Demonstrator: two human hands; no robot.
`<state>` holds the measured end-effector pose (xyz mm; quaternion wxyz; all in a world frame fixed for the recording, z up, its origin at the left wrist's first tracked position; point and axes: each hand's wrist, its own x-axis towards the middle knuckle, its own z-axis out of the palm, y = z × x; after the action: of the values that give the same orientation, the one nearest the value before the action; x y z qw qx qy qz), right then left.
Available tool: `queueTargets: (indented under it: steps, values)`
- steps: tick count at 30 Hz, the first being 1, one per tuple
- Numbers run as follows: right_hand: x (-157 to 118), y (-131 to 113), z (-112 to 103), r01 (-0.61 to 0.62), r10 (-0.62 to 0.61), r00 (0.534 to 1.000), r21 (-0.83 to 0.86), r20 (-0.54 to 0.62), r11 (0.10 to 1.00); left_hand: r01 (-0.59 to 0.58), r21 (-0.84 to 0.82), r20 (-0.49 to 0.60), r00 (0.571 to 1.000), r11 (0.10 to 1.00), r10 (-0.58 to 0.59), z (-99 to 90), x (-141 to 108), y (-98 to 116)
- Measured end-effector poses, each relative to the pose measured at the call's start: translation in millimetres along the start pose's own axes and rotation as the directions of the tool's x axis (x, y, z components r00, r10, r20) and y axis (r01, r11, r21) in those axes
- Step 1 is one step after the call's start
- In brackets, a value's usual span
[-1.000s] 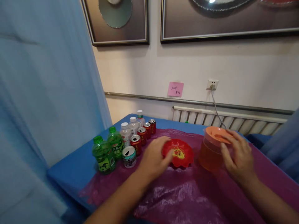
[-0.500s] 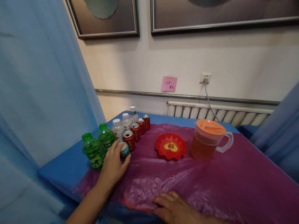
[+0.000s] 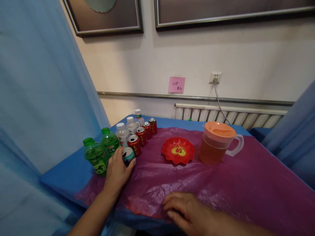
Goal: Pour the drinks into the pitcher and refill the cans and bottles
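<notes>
Reading on the pink note (image 3: pixel 176 85): handwriting is starting with "32"; the remaining strokes are blurring.
Red cans (image 3: pixel 134 146): four are standing in a line, showing gold characters too small to read; the nearest two are showing dark mouth openings.
Green bottles (image 3: pixel 96 160): two are wearing green caps and printed labels, the lettering not clear enough to read.
Clear bottles (image 3: pixel 122 136): three are standing beside the red cans, wearing white caps.
Red plate (image 3: pixel 166 150): it is displaying a yellow emblem with red figures, lying between cans and pitcher.
Pitcher (image 3: pixel 215 143): it is holding amber liquid (image 3: pixel 210 154) under an orange lid (image 3: pixel 220 129).
Teal-rimmed can (image 3: pixel 129 156): it is standing nearest in the can row, its side mostly hidden.
Left hand (image 3: pixel 117 169): fingers and thumb are curving around that can; I cannot tell whether they are gripping.
Right hand (image 3: pixel 186 209): it is hanging half-curled, thumb apart, near the front edge of the purple sheet (image 3: pixel 236 190).
</notes>
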<state>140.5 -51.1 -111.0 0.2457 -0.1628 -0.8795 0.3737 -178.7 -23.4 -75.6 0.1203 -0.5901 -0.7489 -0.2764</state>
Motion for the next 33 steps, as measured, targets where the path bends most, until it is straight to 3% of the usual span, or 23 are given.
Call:
queueTargets:
  steps: [4,8,14,17,22,28,33]
  values:
    - [8.5,8.3,-5.9,-0.035,0.042,0.984,0.045,-0.174,0.998,0.004,0.02,-0.016,1.0,1.0,-0.004,5.7,1.9,-6.0]
    - [10.8,17.3,-8.6,-0.063,0.076,0.968,0.061,-0.239,0.996,0.011,-0.049,-0.065,0.998,0.999,-0.015,11.8,3.0,-13.0]
    - [7.5,12.3,-14.9,-0.097,0.117,0.944,0.077,-0.31,0.992,-0.029,-0.104,-0.138,0.99,0.994,0.015,-5.4,-2.2,0.8]
    - [11.5,7.2,-24.2,-0.152,0.163,0.918,0.059,-0.362,0.987,-0.082,-0.171,-0.112,0.992,0.982,0.063,-18.5,-1.7,28.1]
    - [38.3,11.8,-42.7,-0.228,0.214,0.849,0.029,-0.483,0.973,-0.211,-0.37,0.009,0.973,0.905,0.23,-23.9,16.7,98.8]
    - [70.4,32.5,-57.8,-0.237,0.272,0.715,0.143,-0.644,0.961,-0.325,-0.477,0.019,0.925,0.816,0.379,-3.5,45.1,172.1]
    - [85.5,50.3,-66.2,-0.193,0.307,0.567,0.238,-0.764,0.952,-0.298,-0.565,-0.001,0.933,0.769,0.361,22.6,53.5,191.4]
